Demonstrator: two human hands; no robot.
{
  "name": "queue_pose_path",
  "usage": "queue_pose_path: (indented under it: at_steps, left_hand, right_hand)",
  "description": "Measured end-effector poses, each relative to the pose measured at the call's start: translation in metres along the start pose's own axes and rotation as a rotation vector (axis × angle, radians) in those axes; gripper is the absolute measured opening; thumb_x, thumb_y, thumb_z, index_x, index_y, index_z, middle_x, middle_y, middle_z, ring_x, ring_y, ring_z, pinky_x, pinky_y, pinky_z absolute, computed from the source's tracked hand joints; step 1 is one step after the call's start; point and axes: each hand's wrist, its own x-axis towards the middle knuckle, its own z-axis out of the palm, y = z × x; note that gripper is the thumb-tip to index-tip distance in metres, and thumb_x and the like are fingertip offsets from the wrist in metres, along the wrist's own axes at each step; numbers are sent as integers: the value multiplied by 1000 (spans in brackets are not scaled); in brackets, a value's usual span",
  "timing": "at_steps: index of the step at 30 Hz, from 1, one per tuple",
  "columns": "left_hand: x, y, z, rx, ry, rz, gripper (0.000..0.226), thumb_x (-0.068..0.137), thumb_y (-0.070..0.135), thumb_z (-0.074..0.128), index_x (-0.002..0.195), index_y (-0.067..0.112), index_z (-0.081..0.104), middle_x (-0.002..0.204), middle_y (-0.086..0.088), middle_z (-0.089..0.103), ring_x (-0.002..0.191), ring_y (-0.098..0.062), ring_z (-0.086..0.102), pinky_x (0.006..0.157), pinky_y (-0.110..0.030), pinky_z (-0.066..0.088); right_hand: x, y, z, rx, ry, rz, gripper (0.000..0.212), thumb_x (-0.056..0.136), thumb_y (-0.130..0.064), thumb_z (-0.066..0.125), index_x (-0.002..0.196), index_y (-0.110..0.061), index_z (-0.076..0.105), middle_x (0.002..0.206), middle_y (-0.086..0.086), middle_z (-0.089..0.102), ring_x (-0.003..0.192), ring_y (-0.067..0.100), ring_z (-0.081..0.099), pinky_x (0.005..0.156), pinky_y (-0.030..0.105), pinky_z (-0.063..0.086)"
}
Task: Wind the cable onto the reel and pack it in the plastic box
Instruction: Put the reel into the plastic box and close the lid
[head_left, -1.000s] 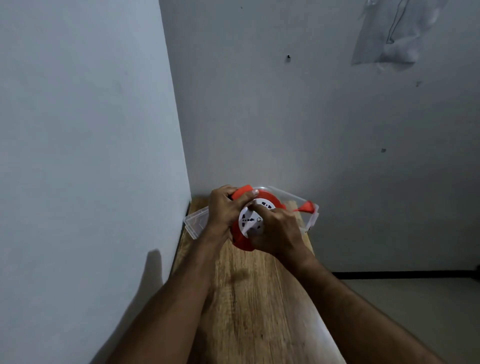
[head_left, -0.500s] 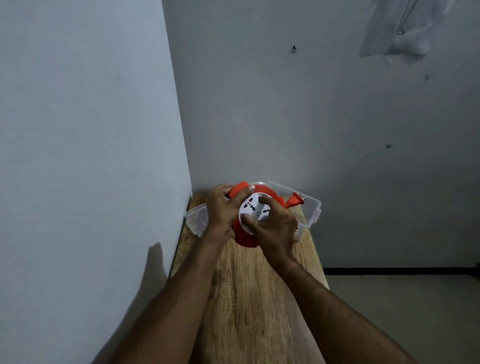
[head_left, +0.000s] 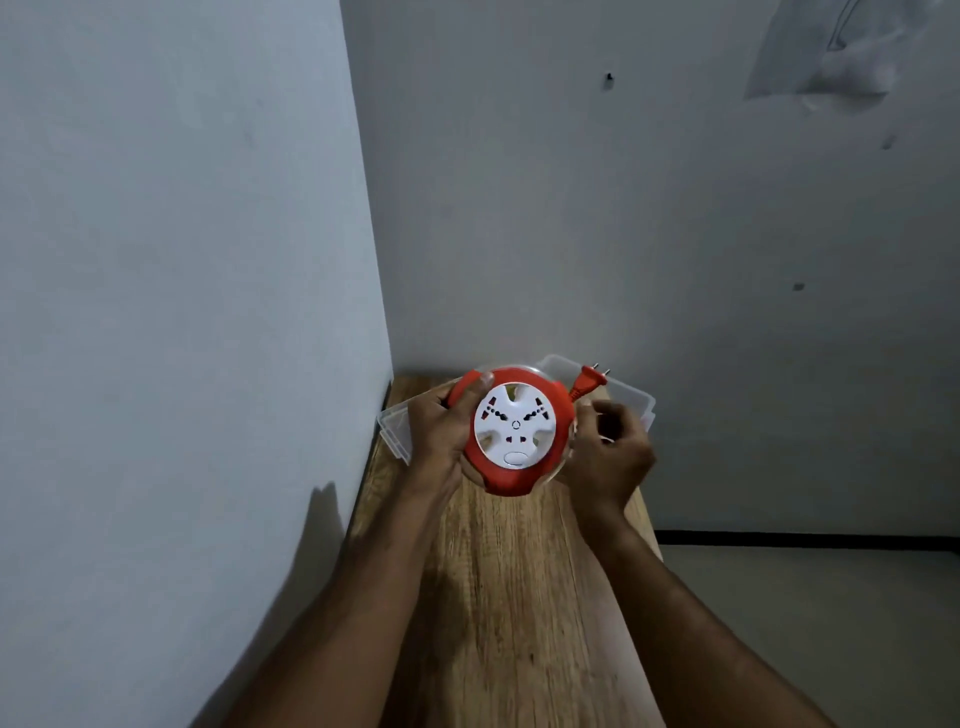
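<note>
Above clear plastic box (head_left: 631, 397), red reel (head_left: 511, 434) in left hand (head_left: 436, 434).

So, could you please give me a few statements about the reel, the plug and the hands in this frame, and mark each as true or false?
1. The left hand grips the red reel at its left edge. True.
2. The plug sticks out at the reel's upper right, prongs pointing away. True.
3. The right hand covers the white socket face. False: it is beside the reel's right edge, and the face is uncovered.
4. The plastic box stands on the floor. False: it rests on the wooden table, behind the reel.
5. A long loop of cable trails across the table. False: none shows there.
</note>
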Motion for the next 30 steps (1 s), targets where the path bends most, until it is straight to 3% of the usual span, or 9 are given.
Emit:
queue_pose_path:
  at_steps: [2, 4, 7, 13, 19, 24, 27, 30]
  left_hand:
    - [-4, -5, -1, -59, -12, -40, 26, 83, 39, 80, 92, 15, 77, 81, 1, 79, 72, -17, 76, 59, -30, 61]
    - [-8, -13, -4, -100, -22, -69, 32, 83, 40, 79, 101, 13, 77, 88, -3, 79, 77, -21, 77, 64, -35, 63]
    - [-13, -31, -9, -96, -30, -153, 31, 84, 45, 77, 101, 19, 75, 90, -1, 79, 79, -21, 77, 69, -40, 64]
    - [-24, -68, -29, -95, 17, -310, 38, 86, 51, 72, 110, 21, 72, 93, 0, 79, 80, -22, 77, 73, -44, 64]
    - [-38, -101, -58, 55, 77, -272, 48, 84, 65, 64, 124, 39, 62, 113, 4, 74, 92, -22, 74, 73, -44, 65]
    - [-60, -123, -89, 399, 149, -189, 59, 87, 79, 43, 132, 42, 54, 118, 13, 66, 95, -12, 67, 71, -31, 63]
    - [-76, -129, -100, 486, 269, -171, 43, 100, 56, 46, 131, 29, 58, 117, 11, 62, 92, -5, 57, 62, -8, 43]
    - [-89, -136, -111, 538, 344, -185, 33, 103, 40, 50, 126, 18, 60, 117, 5, 61, 95, -7, 52, 58, 0, 38]
  right_hand:
    - [3, 12, 2, 164, -33, 368, 18, 92, -27, 71, 108, -20, 65, 99, -4, 71, 94, 13, 69, 85, 47, 61]
    - [1, 21, 3, 282, -175, 475, 25, 95, -30, 68, 117, -21, 63, 107, -2, 72, 102, 19, 70, 88, 45, 60]
    - [-12, 24, 6, 345, -369, 396, 25, 98, -25, 64, 121, -14, 66, 107, 2, 76, 99, 18, 73, 81, 35, 62]
    - [-36, 47, 15, 292, -483, 411, 19, 99, -16, 63, 117, -15, 68, 106, 2, 77, 100, 20, 73, 84, 40, 61]
    - [-66, 74, 26, 226, -582, 437, 15, 98, -16, 64, 111, -19, 71, 107, 3, 77, 102, 21, 73, 89, 49, 59]
    - [-95, 90, 39, 134, -639, 486, 15, 96, -14, 65, 101, -25, 73, 96, 1, 78, 93, 20, 74, 83, 45, 61]
    - [-115, 99, 45, 105, -702, 495, 13, 97, -14, 65, 100, -23, 74, 92, 1, 77, 88, 19, 74, 77, 39, 62]
    - [-134, 107, 52, 67, -759, 491, 12, 96, -11, 65, 98, -19, 74, 89, 3, 76, 84, 19, 74, 76, 41, 62]
